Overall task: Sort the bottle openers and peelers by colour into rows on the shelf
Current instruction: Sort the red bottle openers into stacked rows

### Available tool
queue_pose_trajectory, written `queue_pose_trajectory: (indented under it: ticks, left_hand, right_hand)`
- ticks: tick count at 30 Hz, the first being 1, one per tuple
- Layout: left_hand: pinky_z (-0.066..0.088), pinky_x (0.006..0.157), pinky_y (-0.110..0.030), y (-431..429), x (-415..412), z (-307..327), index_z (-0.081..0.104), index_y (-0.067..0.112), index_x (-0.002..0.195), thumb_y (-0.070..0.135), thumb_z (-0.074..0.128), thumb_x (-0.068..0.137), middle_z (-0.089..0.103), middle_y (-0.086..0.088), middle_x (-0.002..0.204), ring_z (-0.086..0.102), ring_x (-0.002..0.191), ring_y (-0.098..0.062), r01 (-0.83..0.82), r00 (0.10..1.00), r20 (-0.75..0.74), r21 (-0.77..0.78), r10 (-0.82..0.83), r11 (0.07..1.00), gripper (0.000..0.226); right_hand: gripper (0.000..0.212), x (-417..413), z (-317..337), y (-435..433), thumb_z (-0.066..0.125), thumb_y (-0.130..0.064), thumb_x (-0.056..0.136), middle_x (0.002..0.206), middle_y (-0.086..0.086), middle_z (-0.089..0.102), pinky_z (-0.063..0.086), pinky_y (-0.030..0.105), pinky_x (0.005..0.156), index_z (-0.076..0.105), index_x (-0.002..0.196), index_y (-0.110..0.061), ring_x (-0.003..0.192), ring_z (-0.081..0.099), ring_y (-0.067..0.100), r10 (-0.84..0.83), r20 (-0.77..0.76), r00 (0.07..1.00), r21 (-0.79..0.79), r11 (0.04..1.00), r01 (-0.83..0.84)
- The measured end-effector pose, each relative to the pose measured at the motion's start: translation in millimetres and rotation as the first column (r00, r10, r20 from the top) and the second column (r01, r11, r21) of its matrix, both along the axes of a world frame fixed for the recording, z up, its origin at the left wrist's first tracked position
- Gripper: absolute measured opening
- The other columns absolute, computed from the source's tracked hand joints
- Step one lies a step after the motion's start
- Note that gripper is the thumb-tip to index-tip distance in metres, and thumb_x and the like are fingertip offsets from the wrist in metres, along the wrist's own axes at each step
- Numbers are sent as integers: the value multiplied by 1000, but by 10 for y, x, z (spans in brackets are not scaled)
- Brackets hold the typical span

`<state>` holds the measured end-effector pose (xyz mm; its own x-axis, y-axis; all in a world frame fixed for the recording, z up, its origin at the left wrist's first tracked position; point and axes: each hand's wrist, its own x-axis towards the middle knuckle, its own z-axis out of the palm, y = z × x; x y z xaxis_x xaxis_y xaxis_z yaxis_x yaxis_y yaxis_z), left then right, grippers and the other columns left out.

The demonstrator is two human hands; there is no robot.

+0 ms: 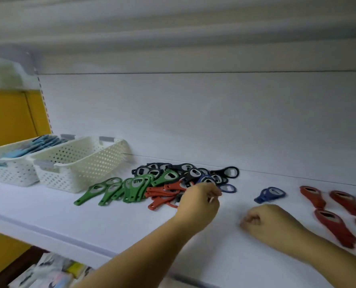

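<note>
A mixed pile lies on the white shelf [224, 256]: green bottle openers [118, 188] at the left, black ones [185, 170] behind, red ones [162, 194] in front and a few blue ones [228, 188] at the right. My left hand [200, 202] reaches into the pile's right side, its curled fingers closing on a blue opener [206, 179]. My right hand [270, 223] rests on the shelf as a fist, with nothing visible in it. Two stacked blue openers [270, 193] lie apart just beyond it. Sorted red openers [335, 227] lie in rows at the far right.
Two white perforated baskets stand at the left: the nearer one [79, 163] shows no contents, the farther one [17, 169] holds light blue items. The back wall [193, 121] is close behind the pile. A lower shelf with packaged goods [54, 273] shows below.
</note>
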<state>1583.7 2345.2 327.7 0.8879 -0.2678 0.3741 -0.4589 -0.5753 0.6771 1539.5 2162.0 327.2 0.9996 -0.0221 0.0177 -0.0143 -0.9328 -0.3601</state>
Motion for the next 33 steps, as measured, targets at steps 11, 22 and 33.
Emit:
queue_pose_trajectory:
  ticks: [11,22,33]
  left_hand:
    - [34,82,-12,1015,147,-174,68,26,111,7,51,88,61,12,106,51,105,-8,-277,952,204,248,230,928,35]
    - [37,98,-32,617,696,-132,51,30,135,33,51,92,52,4,129,41,121,-20,-325,946,215,592,244,738,43]
    - [46,77,-32,683,600,-64,66,16,105,17,46,94,64,2,104,59,96,-22,-378,889,426,478,166,793,23]
  right_hand:
    - [41,766,-243,883,51,-44,93,95,-12,41,42,23,80,52,133,-37,98,50,10,308,271,912,46,942,-331]
    - [33,893,-346,458,55,-32,92,98,-10,42,36,15,69,60,124,-28,68,45,-8,108,292,950,150,976,-157]
    - [40,898,-359,385,53,-31,90,118,-1,53,47,29,88,55,130,-28,111,51,16,17,250,968,117,992,-48]
